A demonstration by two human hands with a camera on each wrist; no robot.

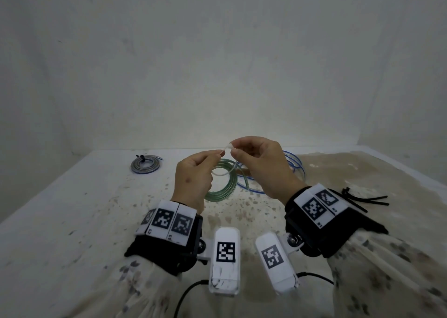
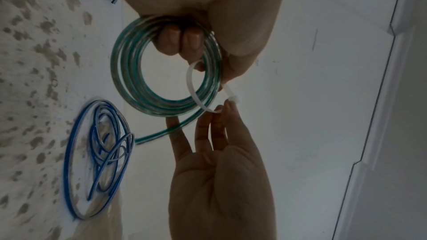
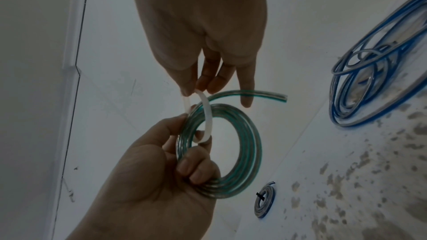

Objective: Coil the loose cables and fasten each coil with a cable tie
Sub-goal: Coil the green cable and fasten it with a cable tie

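Both hands raised above the worktop (image 1: 72, 221), mid-surface, wall edge behind. Left hand (image 1: 192, 181) grips the green cable coil (image 2: 143, 72) and pinches the white cable tie (image 2: 193, 87); right hand (image 1: 262, 166) pinches the tie's other end. Only the wrist views show the tie looped round the coil. Loose blue cable (image 2: 97, 156) lies right; tied coil (image 1: 144, 164) far left.

green coil (image 2: 129, 72) held, white tie (image 2: 193, 88) looped

A green cable (image 3: 233, 152) is wound into a round coil, held up in the middle of the frame, with one end sticking out. A white cable tie (image 3: 205, 116) loops around its strands. A loose blue cable (image 1: 294, 166) lies behind it on the right. A small coil (image 1: 145, 165) with a black tie lies at the left. Spare black ties (image 1: 365, 199) lie at the right.
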